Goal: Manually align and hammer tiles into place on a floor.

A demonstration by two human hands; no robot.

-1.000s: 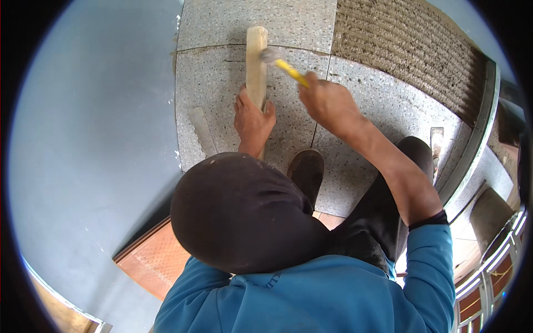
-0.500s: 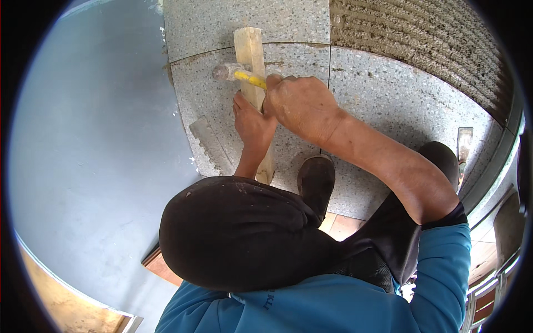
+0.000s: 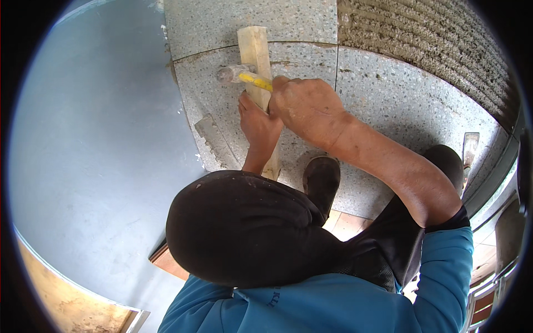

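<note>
Yellow-handled, grey-headed hammer (image 3: 254, 80); pale tan wooden bar (image 3: 255, 49); speckled grey flat tiles (image 3: 388, 94); stripe-ridged grey-brown mortar (image 3: 422, 47) right of bar.

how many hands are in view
2: the left hand on the wooden bar, and the right hand gripping the yellow-handled hammer.

We see a person in a blue top (image 3: 327, 311), dark lettering (image 3: 275, 297) at six o'clock, the sleeve (image 3: 442, 272) toward four o'clock edged by a black band (image 3: 454, 219). We note black trousers (image 3: 239, 233) with pale specks at the knee, a mesh-textured dark patch (image 3: 363, 268), a dark round-toed shoe (image 3: 322, 180), and bare left hand (image 3: 260, 130) and right hand (image 3: 311, 108).
</note>
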